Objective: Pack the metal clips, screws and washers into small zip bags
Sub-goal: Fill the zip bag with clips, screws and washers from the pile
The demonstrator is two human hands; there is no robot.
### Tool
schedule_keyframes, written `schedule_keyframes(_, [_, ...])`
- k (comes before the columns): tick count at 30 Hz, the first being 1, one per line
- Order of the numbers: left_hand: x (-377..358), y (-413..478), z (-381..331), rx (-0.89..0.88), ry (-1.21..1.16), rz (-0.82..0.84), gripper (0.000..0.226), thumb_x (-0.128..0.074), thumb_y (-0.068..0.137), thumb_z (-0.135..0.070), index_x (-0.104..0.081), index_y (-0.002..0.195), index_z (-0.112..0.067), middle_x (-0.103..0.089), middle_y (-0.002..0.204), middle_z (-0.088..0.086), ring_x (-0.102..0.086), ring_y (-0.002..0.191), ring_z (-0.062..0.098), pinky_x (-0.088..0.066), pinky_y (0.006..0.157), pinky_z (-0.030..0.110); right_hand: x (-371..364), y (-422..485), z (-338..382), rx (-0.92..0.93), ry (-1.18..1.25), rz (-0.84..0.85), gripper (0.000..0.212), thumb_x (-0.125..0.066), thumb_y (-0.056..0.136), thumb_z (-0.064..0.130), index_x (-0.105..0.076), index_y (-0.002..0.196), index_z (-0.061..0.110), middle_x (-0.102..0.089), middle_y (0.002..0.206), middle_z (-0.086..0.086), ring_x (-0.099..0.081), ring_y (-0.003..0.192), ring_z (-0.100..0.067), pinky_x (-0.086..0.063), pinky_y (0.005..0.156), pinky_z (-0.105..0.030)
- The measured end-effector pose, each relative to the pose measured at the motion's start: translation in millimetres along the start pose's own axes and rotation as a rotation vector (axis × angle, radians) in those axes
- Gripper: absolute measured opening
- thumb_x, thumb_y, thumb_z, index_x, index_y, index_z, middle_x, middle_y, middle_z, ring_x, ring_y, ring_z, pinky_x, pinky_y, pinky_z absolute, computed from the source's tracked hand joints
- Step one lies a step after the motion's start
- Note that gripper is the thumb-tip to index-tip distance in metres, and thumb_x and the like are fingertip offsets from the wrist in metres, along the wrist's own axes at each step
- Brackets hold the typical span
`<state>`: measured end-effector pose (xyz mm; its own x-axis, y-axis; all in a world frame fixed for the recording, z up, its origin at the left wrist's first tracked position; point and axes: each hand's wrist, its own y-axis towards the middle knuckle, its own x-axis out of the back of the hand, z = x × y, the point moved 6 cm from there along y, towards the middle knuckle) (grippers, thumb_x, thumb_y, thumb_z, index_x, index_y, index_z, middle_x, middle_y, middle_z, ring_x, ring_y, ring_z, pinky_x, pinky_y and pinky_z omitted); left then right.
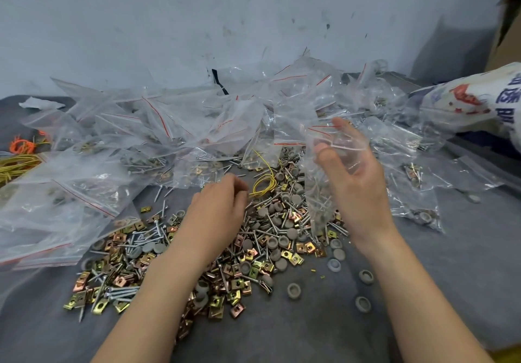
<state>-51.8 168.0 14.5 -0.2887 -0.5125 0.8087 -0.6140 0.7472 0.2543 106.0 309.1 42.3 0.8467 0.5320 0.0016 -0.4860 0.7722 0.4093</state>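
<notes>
Step in hand: filling one bag from the loose pile.

Right hand [355, 176]: raised, palm turned inward, thumb and fingers pinching the mouth of a small clear plastic zip bag [318, 199]. The bag hangs below the thumb, over the far right part of the pile. A few screws and grey pieces already lie in its bottom.

Left hand [217, 210]: down on the pile, knuckles up, fingers curled toward the hardware. The fingertips are hidden behind the knuckles, so I cannot tell whether it has pieces pinched or is only reaching.

Stock: brass- and copper-coloured square metal clips [236, 283] lie mostly under and nearer than the left wrist. Long silver screws [121, 292] lie left of the left forearm and between the hands. Grey round cupped washers [293, 290] lie scattered between the forearms. All of it lies on a grey cloth [310, 334].

Beyond both hands: a heap of clear zip bags with red strips [112, 142], many with hardware inside. A yellow wire loop [265, 185] lies just past the left fingertips.

Judgement: the task is well along but plenty of loose stock remains. The next move calls for carrying a gathered set across to the bag, with the right hand holding the mouth spread wide enough to drop it in. Long screws could snag on the lip.
</notes>
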Motion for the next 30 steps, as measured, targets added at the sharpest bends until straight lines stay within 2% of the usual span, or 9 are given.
schedule_keyframes(3, [12.2,-1.1,3.8,0.098,-0.327,-0.049,0.008,-0.048,0.102,-0.024,-0.055,0.103,-0.028,-0.070,0.077,-0.007,-0.062,0.062,0.001,-0.045,0.056,0.020,-2.1,-1.1,0.6,0.000,0.002,0.008,0.045,-0.067,0.097,0.033,-0.052,0.139,0.035,-0.072,0.088,0.030,-0.066,0.082,0.011,-0.044,0.070,-0.001])
schedule_keyframes(7, [19.3,-9.6,3.8,0.226,-0.830,-0.030,0.010,-0.050,0.102,-0.014,-0.059,0.106,-0.019,-0.069,0.069,-0.005,-0.064,0.061,0.009,-0.048,0.057,0.025,-6.9,-3.8,0.8,0.012,-0.007,0.016,0.047,-0.067,0.098,0.030,-0.052,0.142,0.028,-0.070,0.094,0.034,-0.066,0.087,0.014,-0.043,0.071,0.001])
schedule_keyframes(11, [22.9,-17.0,4.7,0.264,-1.071,-0.030,0.012,-0.050,0.101,-0.014,-0.061,0.106,-0.014,-0.072,0.079,0.000,-0.065,0.067,0.011,-0.052,0.060,0.024,-10.4,-5.5,-1.4,0.008,-0.008,0.011,0.046,-0.066,0.098,0.032,-0.051,0.141,0.033,-0.069,0.093,0.037,-0.065,0.088,0.015,-0.042,0.070,0.002])
schedule_keyframes(18, [25.5,-20.9,16.3,0.277,-1.120,-0.072,0.016,-0.048,0.101,-0.004,-0.060,0.099,-0.014,-0.073,0.081,-0.001,-0.065,0.066,0.007,-0.054,0.063,0.021,-18.8,-11.7,3.7,0.020,-0.044,0.052,0.046,-0.064,0.098,0.037,-0.049,0.142,0.036,-0.061,0.100,0.046,-0.063,0.090,0.014,-0.038,0.067,0.006])
schedule_keyframes(22, [27.7,-22.1,23.2,0.261,-1.076,-0.093,0.017,-0.054,0.098,-0.006,-0.062,0.107,-0.018,-0.076,0.088,-0.001,-0.066,0.070,0.006,-0.055,0.062,0.018,-22.4,-13.4,7.3,0.014,-0.001,0.064,0.044,-0.064,0.099,0.037,-0.049,0.141,0.037,-0.071,0.100,0.022,-0.052,0.102,-0.023,-0.042,0.063,0.001])
schedule_keyframes(26, [27.6,-22.5,26.7,0.264,-1.029,-0.092,0.018,-0.056,0.097,-0.005,-0.064,0.107,-0.018,-0.076,0.093,-0.003,-0.067,0.074,0.006,-0.053,0.061,0.016,-27.0,-13.1,5.8,0.032,0.011,0.104,0.050,-0.065,0.093,0.043,-0.049,0.141,0.040,-0.077,0.091,0.010,-0.072,0.083,-0.008,-0.045,0.071,-0.002])
schedule_keyframes(27, [27.9,-22.4,26.5,0.265,-1.025,-0.094,0.019,-0.056,0.097,-0.004,-0.064,0.106,-0.018,-0.076,0.094,-0.004,-0.067,0.075,0.007,-0.053,0.061,0.017,-28.2,-13.4,5.1,0.025,0.023,0.114,0.052,-0.065,0.091,0.043,-0.048,0.140,0.042,-0.078,0.094,0.006,-0.072,0.085,-0.016,-0.047,0.072,-0.005])
schedule_keyframes(28, [28.4,-22.3,25.4,0.265,-1.024,-0.096,0.019,-0.056,0.097,-0.003,-0.064,0.105,-0.018,-0.076,0.095,-0.005,-0.067,0.076,0.007,-0.053,0.062,0.017,-29.3,-13.8,4.6,0.019,0.026,0.120,0.052,-0.065,0.090,0.044,-0.048,0.140,0.043,-0.077,0.099,0.008,-0.070,0.088,-0.025,-0.049,0.071,-0.007])
schedule_keyframes(30, [31.1,-21.7,19.7,0.254,-1.021,-0.098,0.020,-0.057,0.096,-0.003,-0.065,0.104,-0.019,-0.076,0.096,-0.007,-0.067,0.078,0.007,-0.053,0.065,0.019,-31.7,-14.2,4.4,0.039,-0.006,0.116,0.056,-0.066,0.089,0.045,-0.049,0.142,0.040,-0.073,0.106,0.023,-0.069,0.090,-0.020,-0.049,0.072,-0.007])
